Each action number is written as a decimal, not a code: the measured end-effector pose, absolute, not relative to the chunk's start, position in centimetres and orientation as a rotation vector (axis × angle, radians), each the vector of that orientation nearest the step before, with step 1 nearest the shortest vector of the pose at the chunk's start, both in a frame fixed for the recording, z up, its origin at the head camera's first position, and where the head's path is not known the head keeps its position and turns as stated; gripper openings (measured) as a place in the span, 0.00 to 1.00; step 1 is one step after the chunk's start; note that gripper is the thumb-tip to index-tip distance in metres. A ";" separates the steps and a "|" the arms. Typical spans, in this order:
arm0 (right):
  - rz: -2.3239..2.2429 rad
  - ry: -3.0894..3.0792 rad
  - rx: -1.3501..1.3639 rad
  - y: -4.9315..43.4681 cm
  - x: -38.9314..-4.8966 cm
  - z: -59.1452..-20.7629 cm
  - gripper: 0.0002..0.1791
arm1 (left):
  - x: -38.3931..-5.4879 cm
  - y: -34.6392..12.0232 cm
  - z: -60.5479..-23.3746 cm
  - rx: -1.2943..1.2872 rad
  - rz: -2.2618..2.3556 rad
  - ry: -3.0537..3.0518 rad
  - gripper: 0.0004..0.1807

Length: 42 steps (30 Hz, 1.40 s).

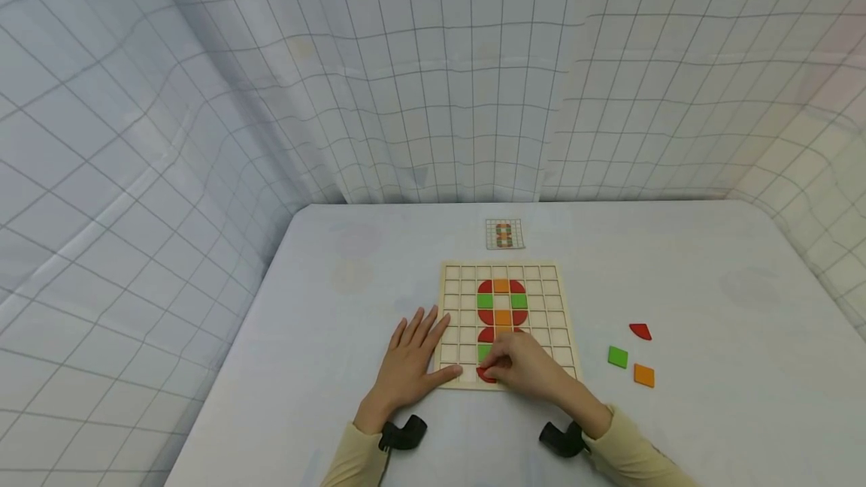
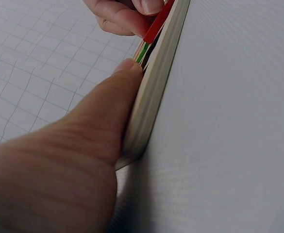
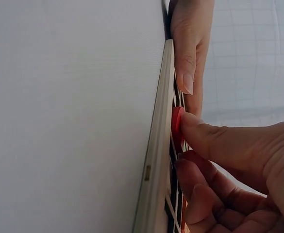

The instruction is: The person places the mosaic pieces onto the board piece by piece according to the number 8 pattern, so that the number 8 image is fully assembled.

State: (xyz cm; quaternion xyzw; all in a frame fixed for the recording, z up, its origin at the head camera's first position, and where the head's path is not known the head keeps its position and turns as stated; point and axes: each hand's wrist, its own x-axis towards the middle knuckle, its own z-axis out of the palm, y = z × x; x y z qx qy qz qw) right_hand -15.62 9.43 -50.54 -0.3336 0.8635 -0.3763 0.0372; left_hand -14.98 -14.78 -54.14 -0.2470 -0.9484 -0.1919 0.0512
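A square wooden grid board [image 1: 545,310] lies on the table, with red quarter-round, green and orange tiles in its middle columns. My left hand [image 1: 406,368] lies with spread fingers at the board's left edge, its thumb over the lower left corner. At the near row, my right hand [image 1: 528,368] pinches a red quarter-round tile [image 1: 484,375]. The right wrist view has the thumb on this red tile [image 3: 176,124], which is tilted slightly against the grid. Just above it sits a green tile [image 1: 483,352]. The right hand hides some cells of the lower middle.
Right of the board lie a loose red quarter-round tile [image 1: 640,331], a green square tile [image 1: 618,356] and an orange square tile [image 1: 644,375]. Behind the board is a small pattern card [image 1: 492,235]. Checked white curtains [image 1: 433,96] surround the white table [image 1: 352,276].
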 end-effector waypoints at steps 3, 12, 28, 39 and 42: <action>-1.121 2.688 -0.984 9.4 -15.4 -50.5 0.03 | -15.0 -14.8 -54.1 -0.751 -0.573 -2.891 0.46; -1.093 2.771 -0.876 9.3 -14.9 -50.4 0.05 | -15.1 -14.9 -54.4 -0.747 -0.564 -2.889 0.46; -1.089 2.835 -0.783 10.6 -14.7 -50.4 0.07 | -15.0 -14.8 -54.3 -0.749 -0.570 -2.896 0.46; -1.149 2.933 -0.493 17.7 -13.8 -48.8 0.06 | -15.0 -14.8 -54.1 -0.762 -0.585 -2.885 0.46; -1.153 3.007 -0.438 20.5 -13.5 -48.5 0.05 | -15.0 -14.9 -54.2 -0.753 -0.586 -2.899 0.46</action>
